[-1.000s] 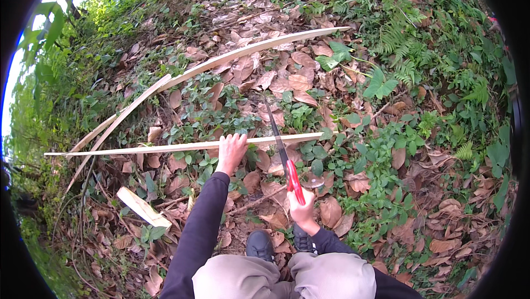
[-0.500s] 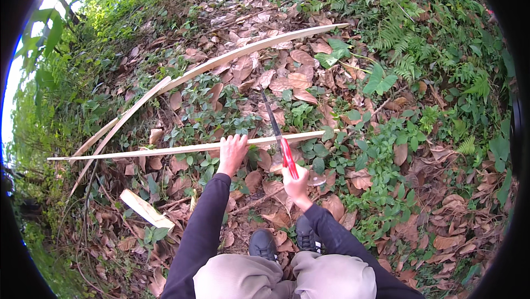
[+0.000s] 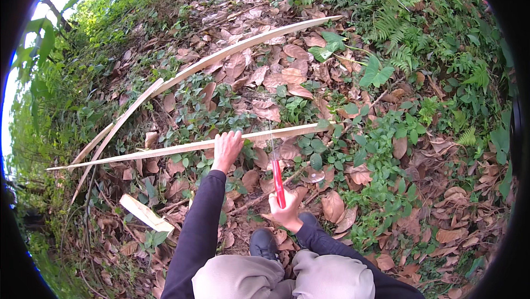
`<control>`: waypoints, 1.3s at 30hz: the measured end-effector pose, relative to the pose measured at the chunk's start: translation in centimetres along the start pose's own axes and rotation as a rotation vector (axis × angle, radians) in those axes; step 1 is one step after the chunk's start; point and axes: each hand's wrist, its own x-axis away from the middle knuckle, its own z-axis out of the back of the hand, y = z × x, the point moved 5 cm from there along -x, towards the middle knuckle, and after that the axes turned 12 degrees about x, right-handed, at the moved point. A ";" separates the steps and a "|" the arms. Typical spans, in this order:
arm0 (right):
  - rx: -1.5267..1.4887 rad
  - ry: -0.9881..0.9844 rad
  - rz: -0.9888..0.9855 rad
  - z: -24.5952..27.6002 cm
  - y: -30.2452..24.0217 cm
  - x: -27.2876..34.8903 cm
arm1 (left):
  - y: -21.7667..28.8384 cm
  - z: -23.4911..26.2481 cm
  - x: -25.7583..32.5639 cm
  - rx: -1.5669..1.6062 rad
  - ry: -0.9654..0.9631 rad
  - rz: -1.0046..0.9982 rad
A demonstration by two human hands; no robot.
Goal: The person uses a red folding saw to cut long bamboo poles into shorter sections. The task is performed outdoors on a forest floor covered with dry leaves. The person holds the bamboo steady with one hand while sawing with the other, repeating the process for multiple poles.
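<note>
A long, pale wooden strip lies across the ground in front of me. My left hand is closed over it near the middle, with the fingers on its far side. My right hand grips the red handle of a hand saw, nearer to my body than the strip. The saw's thin blade points away from me and crosses the strip to the right of my left hand. How deep the blade sits in the wood cannot be made out.
Beyond the strip lies a longer wooden slat, with another slat crossing its left end. A short wooden offcut rests at the lower left. Dry brown leaves and low green plants cover the ground. My shoes are below.
My right hand has drawn the saw back toward my body, and the blade is now seen nearly edge-on. My left hand has stayed on the strip, whose right part appears slightly higher.
</note>
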 end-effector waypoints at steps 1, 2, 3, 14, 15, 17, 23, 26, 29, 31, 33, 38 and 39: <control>0.018 -0.017 -0.047 1.2 -0.2 0.4 | 0.9 0.1 0.1 -0.002 0.018 -0.012; 0.022 -0.020 -0.051 2.0 0.2 0.7 | 1.0 0.2 0.7 -0.027 0.032 -0.013; 0.025 -0.026 -0.056 2.8 0.5 1.2 | 0.9 0.3 1.1 -0.063 0.052 -0.018; -0.001 -0.034 -0.097 1.3 2.6 -2.1 | 0.6 0.0 0.6 -0.047 0.013 0.002; 0.012 -0.039 -0.096 2.5 2.3 -0.4 | 1.2 -0.1 1.2 -0.061 0.067 -0.020; 0.020 -0.060 -0.068 4.1 1.1 1.3 | 0.7 -0.4 1.2 -0.090 0.038 -0.002; -0.087 0.006 -0.151 1.1 3.3 -5.3 | 1.3 -0.3 1.5 -0.104 0.047 -0.014; -0.036 -0.017 -0.105 0.5 2.8 -5.7 | 0.9 -0.2 1.4 -0.113 0.044 -0.013; -0.016 -0.028 -0.046 3.3 2.2 -0.2 | 1.3 -0.4 1.2 -0.092 0.054 -0.008; 0.002 -0.033 -0.050 4.5 2.7 1.9 | 1.6 -0.2 0.8 -0.063 0.062 -0.011; -0.038 -0.043 -0.085 3.7 1.5 -0.4 | 1.2 0.2 0.5 -0.043 0.047 -0.031; -0.018 -0.056 -0.112 2.3 1.7 -2.4 | 0.1 0.2 0.0 0.052 -0.142 -0.055; -0.017 -0.062 -0.095 2.8 1.4 -1.7 | -0.2 0.2 -0.2 0.085 -0.201 -0.071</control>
